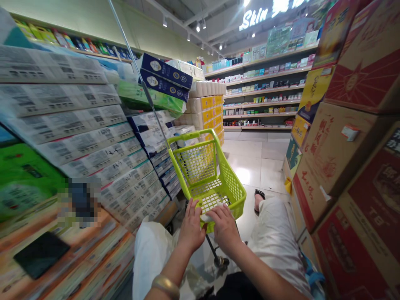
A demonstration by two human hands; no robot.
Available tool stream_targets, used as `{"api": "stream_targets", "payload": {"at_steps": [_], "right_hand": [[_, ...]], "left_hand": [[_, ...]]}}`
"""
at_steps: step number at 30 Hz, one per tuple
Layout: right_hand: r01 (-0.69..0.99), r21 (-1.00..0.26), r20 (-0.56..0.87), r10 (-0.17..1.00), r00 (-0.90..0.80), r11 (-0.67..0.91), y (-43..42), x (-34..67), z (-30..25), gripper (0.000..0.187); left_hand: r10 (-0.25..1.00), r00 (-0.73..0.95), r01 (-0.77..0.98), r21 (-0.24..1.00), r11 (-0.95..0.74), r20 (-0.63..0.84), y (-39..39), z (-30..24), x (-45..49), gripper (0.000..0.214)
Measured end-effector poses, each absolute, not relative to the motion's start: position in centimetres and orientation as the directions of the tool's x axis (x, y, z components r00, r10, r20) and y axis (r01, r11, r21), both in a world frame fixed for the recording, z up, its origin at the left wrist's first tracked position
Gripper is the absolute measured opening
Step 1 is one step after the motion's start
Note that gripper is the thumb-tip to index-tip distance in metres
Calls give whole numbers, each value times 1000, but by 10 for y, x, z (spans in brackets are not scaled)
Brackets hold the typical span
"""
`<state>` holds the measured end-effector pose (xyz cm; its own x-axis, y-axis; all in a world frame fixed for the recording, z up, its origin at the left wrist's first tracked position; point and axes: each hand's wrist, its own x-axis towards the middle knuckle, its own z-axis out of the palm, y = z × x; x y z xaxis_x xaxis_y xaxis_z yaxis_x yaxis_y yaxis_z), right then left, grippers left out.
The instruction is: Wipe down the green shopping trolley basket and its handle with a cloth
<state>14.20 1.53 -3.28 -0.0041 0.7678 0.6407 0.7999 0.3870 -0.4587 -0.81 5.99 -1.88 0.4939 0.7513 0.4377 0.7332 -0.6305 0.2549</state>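
A lime-green shopping cart [229, 173] with a grid-patterned basket stands in front of me between my knees. My left hand [192, 225] is at the near rim of the basket, its fingers curled over the edge. Just to its right, my right hand [224, 227] is closed over the same rim. A small white piece [206, 217], cloth or tissue, shows between the hands under the right fingers. Most of it is covered, so I cannot tell its exact kind. A thin metal pole [146, 89] rises from the cart's far left corner.
Stacked paper packs [93, 125] line the left side. A black tablet-like object [42, 254] lies on orange-edged packs at lower left. Cardboard cartons [331, 146] are piled close on my right. Product shelves [265, 87] stand at the back, beyond a tiled floor [250, 156].
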Motion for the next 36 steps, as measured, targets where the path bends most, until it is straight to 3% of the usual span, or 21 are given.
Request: {"api": "stream_targets", "payload": {"at_steps": [5,11,16,21,25,31,36], "right_hand": [[819,-361,654,747,-118,446,17,162,-31,45],[862,-394,692,720,50,319,27,229,-38,45],[822,-491,685,711,161,287,24,197,-42,45],[786,-449,690,724,2,425,16,145,-38,51],[801,-380,695,714,-81,462,18,162,-36,48],[852,-423,704,704,94,309,24,217,-41,45],[823,-475,704,695,144,310,23,172,-44,41]], "left_hand": [[757,496,736,256,-626,425,63,-18,-17,28],[771,476,739,283,-612,424,61,-14,-13,24],[776,455,742,296,-601,436,58,-17,-7,29],[773,470,746,276,-606,426,59,-18,-9,30],[767,481,740,273,-615,423,60,-16,-13,29],[785,465,740,308,-598,409,56,-13,-8,30],[778,462,739,300,-603,426,57,-17,-5,31]]}}
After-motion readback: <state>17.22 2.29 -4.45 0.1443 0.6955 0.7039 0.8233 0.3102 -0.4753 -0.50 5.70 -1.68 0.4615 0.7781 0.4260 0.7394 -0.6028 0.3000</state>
